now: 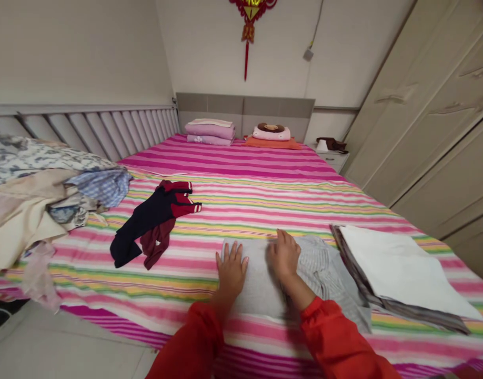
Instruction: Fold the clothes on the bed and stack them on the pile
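A light grey garment (261, 295) lies in front of me near the bed's front edge, its left part spread flat. On its left edge my left hand (230, 269) rests palm down, open, with the fingers spread. My right hand (284, 258) is over the middle of the same garment, slightly blurred, its fingers loosely bent and no cloth visible in them. To the right of that hand the grey cloth is bunched, with a striped, ribbed-looking part (314, 263). Some of the cloth is hidden under my right forearm.
A folded stack with white cloth on top (407, 263) lies at the right. Dark navy and maroon clothes (150, 223) lie left of centre. A clothes heap (36, 195) fills the far left. Folded bedding (210, 131) sits by the headboard (273, 105); wardrobes (434, 116) stand at the right.
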A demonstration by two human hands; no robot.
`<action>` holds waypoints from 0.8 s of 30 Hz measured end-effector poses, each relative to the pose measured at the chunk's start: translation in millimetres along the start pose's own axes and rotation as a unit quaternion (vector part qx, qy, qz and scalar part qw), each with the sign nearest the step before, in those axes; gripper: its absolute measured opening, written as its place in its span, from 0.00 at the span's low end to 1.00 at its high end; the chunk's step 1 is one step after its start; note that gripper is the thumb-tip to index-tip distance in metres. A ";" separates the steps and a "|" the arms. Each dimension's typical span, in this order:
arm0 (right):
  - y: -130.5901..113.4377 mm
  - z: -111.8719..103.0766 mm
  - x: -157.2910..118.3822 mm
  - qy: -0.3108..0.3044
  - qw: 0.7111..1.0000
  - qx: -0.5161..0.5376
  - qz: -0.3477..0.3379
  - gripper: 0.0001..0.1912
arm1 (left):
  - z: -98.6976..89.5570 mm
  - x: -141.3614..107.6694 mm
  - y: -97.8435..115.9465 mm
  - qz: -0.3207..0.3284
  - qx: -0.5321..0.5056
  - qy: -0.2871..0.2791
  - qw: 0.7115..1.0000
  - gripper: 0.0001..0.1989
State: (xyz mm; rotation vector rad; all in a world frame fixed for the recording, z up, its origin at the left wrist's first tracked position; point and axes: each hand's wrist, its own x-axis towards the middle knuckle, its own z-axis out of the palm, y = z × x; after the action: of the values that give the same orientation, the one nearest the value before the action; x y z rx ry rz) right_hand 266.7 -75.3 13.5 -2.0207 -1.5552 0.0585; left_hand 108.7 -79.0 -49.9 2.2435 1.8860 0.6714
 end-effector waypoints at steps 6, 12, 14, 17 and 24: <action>-45.9 37.0 -55.0 -0.095 0.971 0.085 -0.204 0.26 | -4.5 7.1 -4.5 -0.034 -0.055 0.003 0.998 0.26; -31.2 52.2 -44.1 -0.158 0.982 -0.005 -0.106 0.25 | -4.0 6.2 -16.3 -0.011 -0.036 -0.033 0.999 0.25; -21.2 50.8 -34.3 -0.155 0.982 -0.031 -0.102 0.26 | -1.8 4.1 -14.8 -0.017 -0.033 -0.018 0.999 0.25; -9.1 46.3 -24.7 -0.160 0.983 -0.057 -0.063 0.26 | 0.0 4.9 -12.5 -0.016 -0.074 -0.002 0.997 0.24; 25.8 19.1 -6.2 -0.159 0.982 -0.093 0.048 0.26 | -22.2 12.7 -41.9 -0.192 -0.465 -0.029 0.864 0.22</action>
State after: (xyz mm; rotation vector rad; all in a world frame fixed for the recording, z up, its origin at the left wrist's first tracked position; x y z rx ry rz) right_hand 280.1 -76.8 -16.3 -2.3237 -1.7067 0.2970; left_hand 63.2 -62.1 -42.8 1.2224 1.4196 1.1024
